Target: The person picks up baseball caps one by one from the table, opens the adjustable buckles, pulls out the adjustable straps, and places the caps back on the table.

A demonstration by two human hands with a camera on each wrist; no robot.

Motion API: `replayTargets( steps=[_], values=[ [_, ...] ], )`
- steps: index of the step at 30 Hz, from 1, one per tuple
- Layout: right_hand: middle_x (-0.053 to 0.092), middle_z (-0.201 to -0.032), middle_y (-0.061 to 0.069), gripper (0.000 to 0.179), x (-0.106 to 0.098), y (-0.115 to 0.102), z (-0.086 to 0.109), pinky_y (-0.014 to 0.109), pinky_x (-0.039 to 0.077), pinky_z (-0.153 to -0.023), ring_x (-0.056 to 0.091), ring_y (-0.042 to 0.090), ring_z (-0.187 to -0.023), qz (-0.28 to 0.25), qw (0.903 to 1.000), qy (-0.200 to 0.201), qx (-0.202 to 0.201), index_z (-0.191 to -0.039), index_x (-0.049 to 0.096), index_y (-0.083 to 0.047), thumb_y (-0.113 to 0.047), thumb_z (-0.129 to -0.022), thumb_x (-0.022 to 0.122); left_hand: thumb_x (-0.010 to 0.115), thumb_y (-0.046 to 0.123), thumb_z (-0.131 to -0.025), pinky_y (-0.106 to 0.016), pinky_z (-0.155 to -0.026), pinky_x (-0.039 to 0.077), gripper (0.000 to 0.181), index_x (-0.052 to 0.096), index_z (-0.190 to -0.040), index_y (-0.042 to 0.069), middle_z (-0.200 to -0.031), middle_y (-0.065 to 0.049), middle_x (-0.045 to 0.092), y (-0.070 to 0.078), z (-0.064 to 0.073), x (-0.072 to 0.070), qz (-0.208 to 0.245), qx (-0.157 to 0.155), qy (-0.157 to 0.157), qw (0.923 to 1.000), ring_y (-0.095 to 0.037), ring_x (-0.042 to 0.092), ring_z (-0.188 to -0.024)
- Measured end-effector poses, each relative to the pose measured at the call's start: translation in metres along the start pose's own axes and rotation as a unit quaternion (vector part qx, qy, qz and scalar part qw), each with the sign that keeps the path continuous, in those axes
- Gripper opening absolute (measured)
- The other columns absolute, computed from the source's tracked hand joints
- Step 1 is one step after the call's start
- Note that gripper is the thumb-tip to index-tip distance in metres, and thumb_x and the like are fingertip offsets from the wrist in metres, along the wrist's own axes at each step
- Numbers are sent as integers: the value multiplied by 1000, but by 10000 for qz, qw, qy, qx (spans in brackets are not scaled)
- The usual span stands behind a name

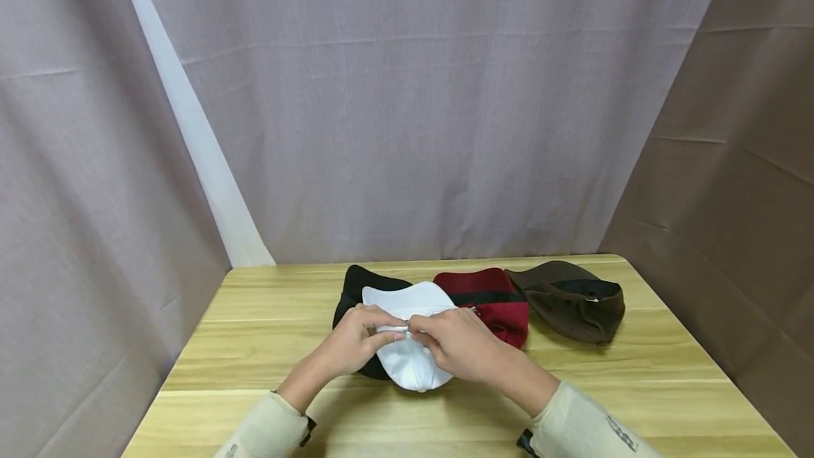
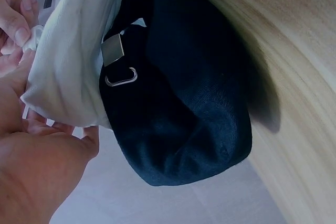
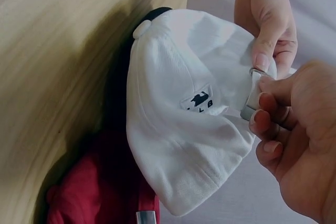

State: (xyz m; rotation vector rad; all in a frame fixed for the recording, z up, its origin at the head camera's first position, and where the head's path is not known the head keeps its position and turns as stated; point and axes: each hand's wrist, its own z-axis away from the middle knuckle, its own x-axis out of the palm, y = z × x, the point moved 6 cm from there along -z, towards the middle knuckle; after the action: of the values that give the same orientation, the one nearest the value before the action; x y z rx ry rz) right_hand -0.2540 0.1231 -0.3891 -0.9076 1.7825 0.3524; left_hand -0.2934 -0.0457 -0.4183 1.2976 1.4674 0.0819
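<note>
I judge that I am at the fastening step: my hands meet at the back strap (image 3: 254,92) of the white baseball cap (image 1: 413,366), apparently to adjust or close it. The next move, as I read it, calls for a firm hold on the rim and a small, straight pull of the strap through its wire ring (image 3: 255,71).

My right hand (image 1: 467,345) has its thumb and forefinger pressed together on the strap, with the other fingers curled close by the metal clasp (image 3: 248,113). My left hand (image 1: 355,336) pinches the rim beside the ring, thumb flat on the near side and fingers behind it. Neither hand is spread wide; how tightly I squeeze, I cannot tell.

The white cap lies between my hands, over the wooden table (image 1: 273,316), and partly covers the black cap (image 2: 181,85). Whether it rests on that one or hangs just above, I cannot tell. To its right sits the burgundy cap (image 1: 486,285), and beyond that the dark brown cap (image 1: 575,313).
</note>
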Motion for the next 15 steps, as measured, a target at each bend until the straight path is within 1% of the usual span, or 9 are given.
replayTargets(
  steps=[3, 6, 10, 13, 15],
  values=[
    [41, -65, -16, 24, -1, 1, 0, 17, 26, -52, 32, -1, -59, -7, 10000, -38, -78, -83, 57, -22, -13, -98, 74, 79, 28, -95, -25, -82, 41, 20, 85, -112, 20, -103, 4, 83, -1, -1, 0, 17, -47, -10, 10000, 4, 58, -80],
    [37, -66, -16, 22, -1, 1, 0, 18, 26, -54, 32, -1, -61, 16, 9999, -48, -151, -84, 58, -21, -13, -99, 73, 80, 27, -94, -24, -81, 41, 19, 85, -111, 20, -101, 4, 83, -2, -2, -1, 14, -49, 46, 10000, 4, 57, -79],
    [50, -66, -16, 13, 0, 1, 0, 18, 31, -56, 36, -1, -61, -27, 9999, -23, -150, -90, 64, -21, -16, -99, 73, 81, 27, -94, -24, -80, 41, 19, 85, -111, 20, -100, 4, 82, -2, -1, -2, 11, -29, 59, 10000, 4, 56, -77],
    [60, -68, -14, 10, 2, 1, 1, 18, 35, -57, 39, -2, -60, -133, 9999, 0, -30, -94, 66, -20, -17, -100, 73, 80, 27, -95, -24, -79, 40, 19, 85, -111, 20, -99, 4, 82, -2, -1, -2, -20, -31, 48, 10000, 3, 54, -76],
    [64, -69, -13, 9, 3, 1, 1, 19, 38, -57, 42, -3, -60, -151, 9998, 12, 98, -95, 66, -20, -18, -101, 72, 80, 27, -95, -24, -79, 40, 19, 85, -112, 20, -99, 4, 82, -1, -1, -2, -78, -34, 56, 9999, 3, 52, -74]
  ],
)
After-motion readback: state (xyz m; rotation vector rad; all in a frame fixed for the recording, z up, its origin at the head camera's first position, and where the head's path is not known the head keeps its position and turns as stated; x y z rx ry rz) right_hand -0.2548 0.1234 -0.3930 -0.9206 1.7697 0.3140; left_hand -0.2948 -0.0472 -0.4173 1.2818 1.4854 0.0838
